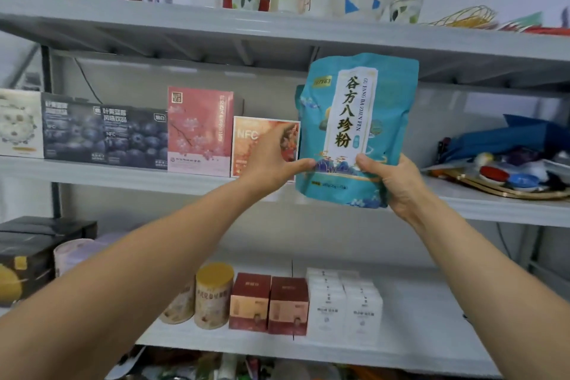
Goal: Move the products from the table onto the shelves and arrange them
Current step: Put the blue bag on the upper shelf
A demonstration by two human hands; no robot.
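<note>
The right hand (398,185) grips the lower right corner of the teal pouch (357,120), thumb on its front and fingers curled behind. The left hand (271,160) pinches the lower left edge, its fingertips hidden behind the bag. The pouch is held upright, long axis vertical, right of centre in the frame, in the air before the middle shelf (123,174). Just left of it on that shelf stands the orange box (256,145); at the right edge lies a tray (509,193). The gap between those two, straight behind the pouch, looks the likely spot: forward and slightly down, both hands equally near.
</note>
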